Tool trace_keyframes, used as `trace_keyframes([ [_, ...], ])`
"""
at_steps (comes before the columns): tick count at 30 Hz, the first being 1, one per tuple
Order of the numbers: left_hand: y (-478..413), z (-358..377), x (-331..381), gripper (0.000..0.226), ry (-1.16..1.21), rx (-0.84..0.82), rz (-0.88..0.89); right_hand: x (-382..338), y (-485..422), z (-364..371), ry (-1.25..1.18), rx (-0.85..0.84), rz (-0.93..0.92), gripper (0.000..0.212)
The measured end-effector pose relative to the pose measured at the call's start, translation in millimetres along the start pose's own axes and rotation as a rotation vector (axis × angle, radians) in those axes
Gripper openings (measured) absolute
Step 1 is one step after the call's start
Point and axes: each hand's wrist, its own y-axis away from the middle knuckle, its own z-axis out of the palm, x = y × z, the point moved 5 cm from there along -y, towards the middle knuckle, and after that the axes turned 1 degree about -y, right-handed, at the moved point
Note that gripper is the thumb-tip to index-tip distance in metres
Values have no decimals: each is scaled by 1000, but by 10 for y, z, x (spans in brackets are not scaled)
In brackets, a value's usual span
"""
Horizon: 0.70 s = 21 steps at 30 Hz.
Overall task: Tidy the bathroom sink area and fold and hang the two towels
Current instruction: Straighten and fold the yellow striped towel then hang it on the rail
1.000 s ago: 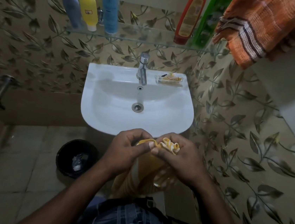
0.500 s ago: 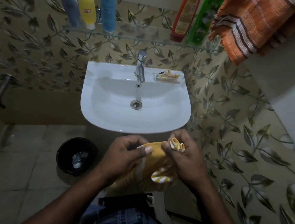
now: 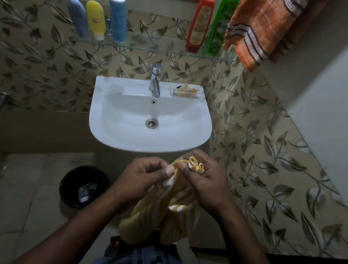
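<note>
Leaf-tiled bathroom, white ceramic sink. Left hand and right hand both pinch soft, light yellow-and-white striped towel at its bunched top edge; limp cloth, probably best held by corners.

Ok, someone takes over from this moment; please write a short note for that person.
Left hand pinches the yellow towel at its top edge; right hand grips its bunched edge beside. It hangs unfolded in front of the sink. The orange towel already hangs at the upper right; bottles stand on the glass shelf. Left to do: fold and hang the yellow towel.
</note>
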Motion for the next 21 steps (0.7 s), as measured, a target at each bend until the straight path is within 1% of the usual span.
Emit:
trace_keyframes([
  [3,82,-36,-17,26,12,24,7,47,12,-126,-41,122,26,23],
  [5,120,-77,7,20,33,76,42,63,10,-187,-84,142,37,18],
  [7,147,-120,70,15,20,113,89,60,16,-165,-93,87,32,13],
  [11,182,-110,172,11,-90,108,171,22,90,37,31,-49,4,26],
  [14,201,-107,188,14,-48,127,185,-30,118,168,74,-60,-30,27],
  [17,213,-140,145,27,-17,64,135,-72,96,121,-35,-11,-26,31],
  [19,221,-124,69,28,-4,-16,80,-87,70,31,-66,34,-26,31],
  [21,233,-122,4,27,-10,-25,67,-80,50,-71,-99,108,-13,27],
])
